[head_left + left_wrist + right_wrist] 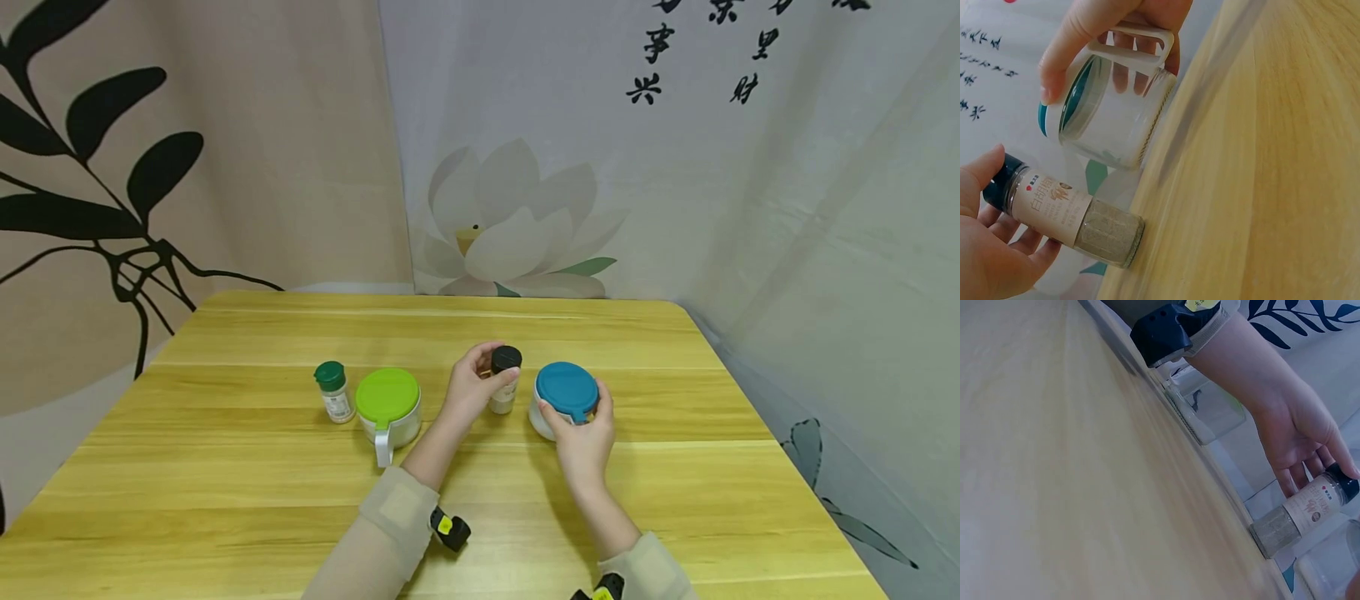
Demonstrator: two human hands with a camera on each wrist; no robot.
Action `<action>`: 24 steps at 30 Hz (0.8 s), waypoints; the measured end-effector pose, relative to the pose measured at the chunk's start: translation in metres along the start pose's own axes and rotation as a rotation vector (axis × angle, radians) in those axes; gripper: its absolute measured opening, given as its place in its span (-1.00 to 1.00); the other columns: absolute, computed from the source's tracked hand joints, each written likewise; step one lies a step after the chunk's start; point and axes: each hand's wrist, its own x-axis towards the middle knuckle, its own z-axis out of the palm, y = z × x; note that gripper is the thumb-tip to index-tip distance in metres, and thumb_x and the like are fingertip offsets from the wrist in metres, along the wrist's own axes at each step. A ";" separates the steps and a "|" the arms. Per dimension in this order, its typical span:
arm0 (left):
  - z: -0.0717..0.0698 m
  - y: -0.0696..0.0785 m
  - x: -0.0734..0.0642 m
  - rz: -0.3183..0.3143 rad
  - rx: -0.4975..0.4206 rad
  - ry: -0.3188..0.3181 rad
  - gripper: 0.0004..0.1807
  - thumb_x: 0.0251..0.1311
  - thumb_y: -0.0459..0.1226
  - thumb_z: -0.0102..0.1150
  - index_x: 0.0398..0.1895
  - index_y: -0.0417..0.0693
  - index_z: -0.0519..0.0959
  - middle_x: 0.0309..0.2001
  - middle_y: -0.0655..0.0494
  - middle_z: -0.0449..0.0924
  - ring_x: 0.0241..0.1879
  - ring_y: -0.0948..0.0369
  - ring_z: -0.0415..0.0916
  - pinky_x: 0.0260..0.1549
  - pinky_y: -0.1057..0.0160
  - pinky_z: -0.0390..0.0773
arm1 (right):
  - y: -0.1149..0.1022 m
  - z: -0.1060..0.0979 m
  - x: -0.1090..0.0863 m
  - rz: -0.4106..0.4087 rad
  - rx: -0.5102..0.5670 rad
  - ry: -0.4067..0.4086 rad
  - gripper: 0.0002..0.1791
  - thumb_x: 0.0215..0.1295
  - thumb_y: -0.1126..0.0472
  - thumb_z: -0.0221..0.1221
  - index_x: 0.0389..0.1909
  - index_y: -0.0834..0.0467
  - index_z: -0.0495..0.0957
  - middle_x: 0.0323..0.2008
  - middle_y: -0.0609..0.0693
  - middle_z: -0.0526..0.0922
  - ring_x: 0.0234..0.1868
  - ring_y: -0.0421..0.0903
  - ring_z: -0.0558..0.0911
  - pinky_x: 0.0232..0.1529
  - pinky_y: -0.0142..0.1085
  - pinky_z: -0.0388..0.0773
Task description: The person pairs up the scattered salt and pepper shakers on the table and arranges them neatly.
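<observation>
My left hand point(471, 387) pinches the black cap of a small glass spice shaker point(1054, 203) between thumb and fingers. The shaker has a beige label and holds greyish powder; it stands upright on the table. To its right, my right hand point(587, 437) grips a clear jar with a blue lid point(567, 386). In the left wrist view, the fingers of that hand curl through the handle of the jar point(1116, 112), with the thumb on the lid's rim. The jar stands close beside the shaker, a small gap between them.
Left of my left hand, a jar with a lime-green lid point(387, 396) stands with its handle toward me. Beside it is a spice shaker with a green cap point(333, 392). All stand on a wooden table point(225, 500), with printed curtains point(315, 150) behind.
</observation>
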 end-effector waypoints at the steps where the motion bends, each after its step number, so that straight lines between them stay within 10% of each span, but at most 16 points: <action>1: 0.000 0.000 0.000 0.001 0.002 0.001 -0.49 0.08 -0.30 0.40 0.14 -0.09 0.52 -0.07 0.01 0.60 -0.06 0.09 0.49 -0.03 0.07 0.46 | 0.000 0.000 0.000 0.004 0.001 -0.001 -0.04 -0.06 0.20 0.50 0.34 0.30 0.19 0.23 0.22 0.37 0.24 0.12 0.34 0.22 0.07 0.25; 24: -0.001 0.000 0.001 -0.019 0.007 -0.008 -0.48 0.10 -0.30 0.39 0.17 -0.07 0.50 -0.09 0.01 0.59 -0.05 0.08 0.48 0.00 0.07 0.44 | 0.001 0.004 -0.009 0.015 -0.018 0.007 0.00 -0.05 0.22 0.49 0.36 0.34 0.13 0.26 0.27 0.32 0.27 0.18 0.31 0.25 0.10 0.19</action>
